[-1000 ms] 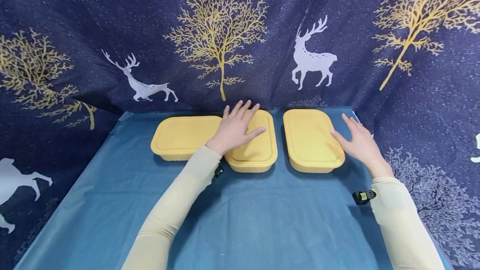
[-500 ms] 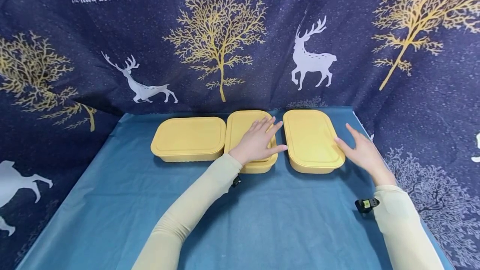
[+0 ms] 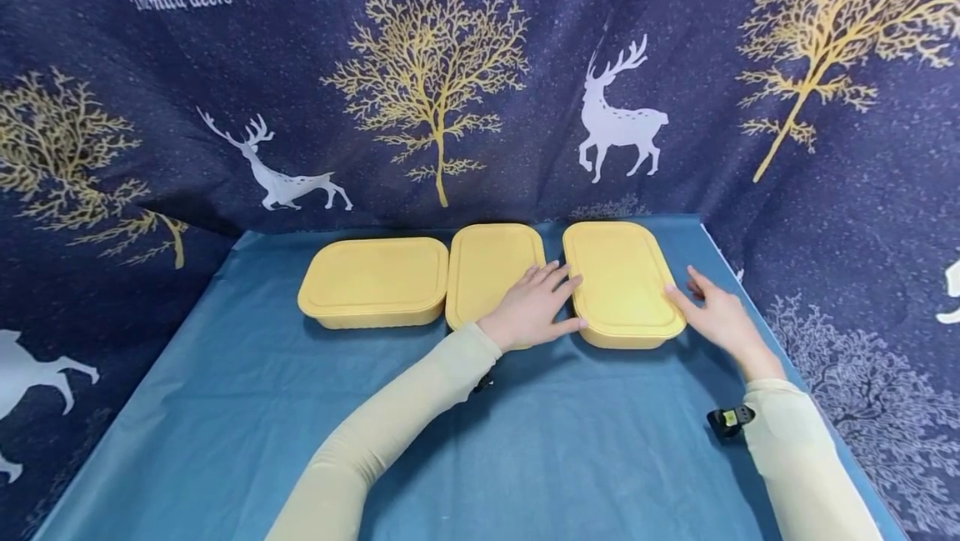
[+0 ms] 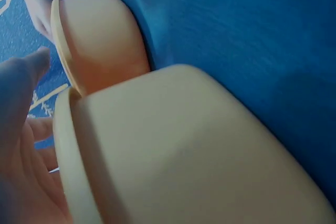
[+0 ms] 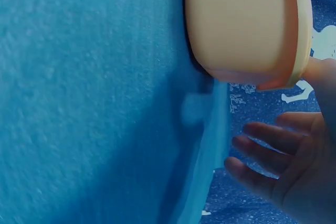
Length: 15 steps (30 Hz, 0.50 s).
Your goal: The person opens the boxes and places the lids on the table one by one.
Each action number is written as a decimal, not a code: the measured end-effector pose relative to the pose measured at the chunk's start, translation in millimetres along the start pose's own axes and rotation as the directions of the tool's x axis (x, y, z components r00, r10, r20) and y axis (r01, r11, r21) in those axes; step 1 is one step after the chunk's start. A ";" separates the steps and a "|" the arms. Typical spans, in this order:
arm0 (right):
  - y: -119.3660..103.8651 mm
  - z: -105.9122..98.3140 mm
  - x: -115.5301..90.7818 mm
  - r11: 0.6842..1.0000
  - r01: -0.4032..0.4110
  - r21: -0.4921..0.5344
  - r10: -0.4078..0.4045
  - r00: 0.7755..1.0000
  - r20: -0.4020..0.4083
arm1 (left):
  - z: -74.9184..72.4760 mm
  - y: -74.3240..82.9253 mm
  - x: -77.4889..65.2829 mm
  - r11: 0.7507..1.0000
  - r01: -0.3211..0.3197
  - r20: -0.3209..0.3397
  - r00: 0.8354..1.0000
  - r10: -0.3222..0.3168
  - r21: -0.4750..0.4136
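Three yellow lidded food containers stand in a row. My left hand (image 3: 531,306) reaches across the middle container (image 3: 491,262), its fingertips and thumb at the left rim of the right container (image 3: 618,274). Those fingers are spread and fairly straight. On the other side, my right hand (image 3: 716,316) has its thumb at the right rim of that same container, with the other fingers loosely bent beside it. In the right wrist view the fingers (image 5: 262,153) hang apart from the container wall (image 5: 241,19). The left container (image 3: 375,278) lies lengthwise, away from both hands.
A blue cloth (image 3: 562,441) covers the table. Behind the containers hangs a dark blue curtain (image 3: 292,66) printed with deer and trees. The table's right edge (image 3: 720,245) runs close beside the right hand.
My left hand has moved right and nearer, from over the middle container to the right container's left rim. My right hand has lowered slightly, its thumb staying by the rim. The containers stay put.
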State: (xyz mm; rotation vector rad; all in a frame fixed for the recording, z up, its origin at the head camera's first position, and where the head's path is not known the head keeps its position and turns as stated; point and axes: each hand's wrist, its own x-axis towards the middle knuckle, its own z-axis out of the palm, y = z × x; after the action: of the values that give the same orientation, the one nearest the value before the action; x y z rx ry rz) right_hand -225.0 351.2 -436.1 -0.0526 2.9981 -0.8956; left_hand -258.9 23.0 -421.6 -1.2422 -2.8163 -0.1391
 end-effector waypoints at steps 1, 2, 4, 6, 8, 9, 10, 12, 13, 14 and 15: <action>0.3 0.6 -0.6 1.000 0.003 0.007 -0.003 1.000 0.002 | 1.0 1.5 0.5 1.000 -0.007 0.003 1.000 0.007 0.011; 0.4 1.2 -1.1 1.000 0.006 0.013 -0.006 1.000 0.003 | 2.0 2.8 0.8 1.000 -0.016 0.002 1.000 0.016 0.023; -0.2 2.4 -2.2 1.000 0.017 0.019 -0.017 1.000 0.005 | 3.2 5.0 1.5 0.999 -0.029 0.003 1.000 0.029 0.044; -0.9 3.5 -2.7 0.999 0.027 0.021 -0.027 1.000 0.001 | 4.2 6.5 1.8 0.997 -0.042 0.004 0.999 0.042 0.060; -2.2 4.6 -3.2 0.999 0.033 0.019 -0.033 0.999 -0.008 | 5.1 7.5 2.1 0.996 -0.051 0.007 0.999 0.051 0.070; -2.7 5.3 -3.2 0.999 0.035 0.017 -0.034 0.999 -0.012 | 5.6 7.9 2.3 0.996 -0.053 0.010 0.999 0.053 0.073; -2.9 6.0 -3.1 0.999 0.035 0.016 -0.035 0.999 -0.017 | 6.2 8.1 2.5 0.996 -0.055 0.014 0.998 0.054 0.075; -3.9 7.5 -3.1 0.999 0.032 0.018 -0.031 0.999 -0.022 | 7.2 8.6 3.1 0.996 -0.055 0.020 0.998 0.053 0.074; -4.2 8.2 -3.1 0.999 0.029 0.021 -0.029 0.999 -0.025 | 7.6 8.8 3.5 0.996 -0.054 0.022 0.998 0.053 0.074; -4.1 8.9 -2.9 0.999 0.026 0.025 -0.026 0.999 -0.027 | 8.0 9.0 3.9 0.996 -0.054 0.021 0.998 0.053 0.075; -4.1 9.4 -2.8 0.999 0.024 0.029 -0.024 0.999 -0.028 | 8.4 9.1 4.2 0.995 -0.054 0.020 0.998 0.053 0.080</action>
State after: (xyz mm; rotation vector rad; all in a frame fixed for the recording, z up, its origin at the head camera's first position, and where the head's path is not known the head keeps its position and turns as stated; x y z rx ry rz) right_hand -221.9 342.7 -441.8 -0.0767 3.0149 -0.9506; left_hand -255.1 33.1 -429.1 -1.3067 -2.7706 -0.0121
